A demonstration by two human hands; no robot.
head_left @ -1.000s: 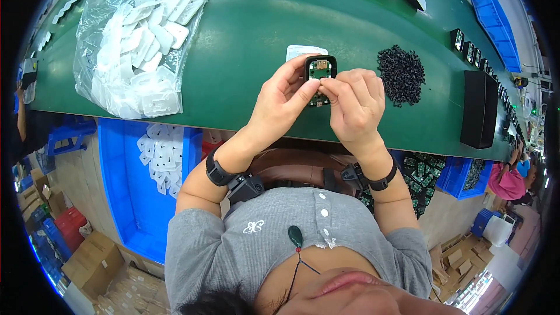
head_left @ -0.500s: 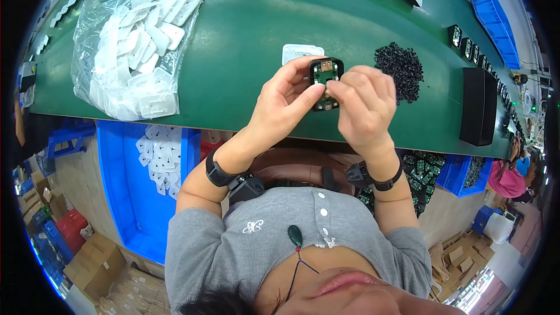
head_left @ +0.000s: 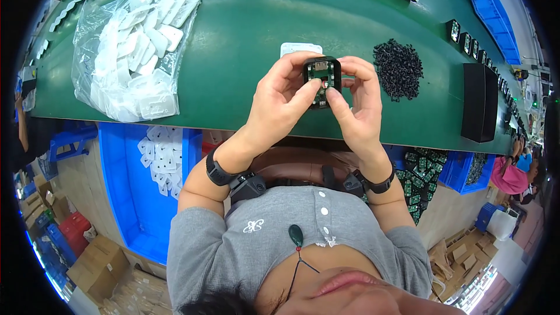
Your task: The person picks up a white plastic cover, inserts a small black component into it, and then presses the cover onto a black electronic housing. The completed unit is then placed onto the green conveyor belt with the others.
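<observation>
Between my hands is a small black plastic housing (head_left: 338,73) with a green circuit board (head_left: 319,74) set inside it. My left hand (head_left: 283,96) grips the housing's left side, its thumb resting on the board. On the right side, my right hand (head_left: 359,102) holds the housing too, with its thumb pressed at the board's lower middle. A tiny red and white part (head_left: 325,84) shows between the two thumbs. Just beyond the housing, a white plastic cover (head_left: 300,47) lies on the green table (head_left: 245,41). A pile of small black parts (head_left: 398,70) sits right of my right hand.
A clear bag of white covers (head_left: 137,46) lies at the left. Below the table edge stands a blue bin (head_left: 131,198) with white pieces. A black box (head_left: 479,103) is at the right, near a row of housings with boards (head_left: 465,43). More circuit boards (head_left: 421,178) lie below.
My right hand has turned from pinching over the board to holding the housing's right side, thumb on the board. The housing has shifted slightly left.
</observation>
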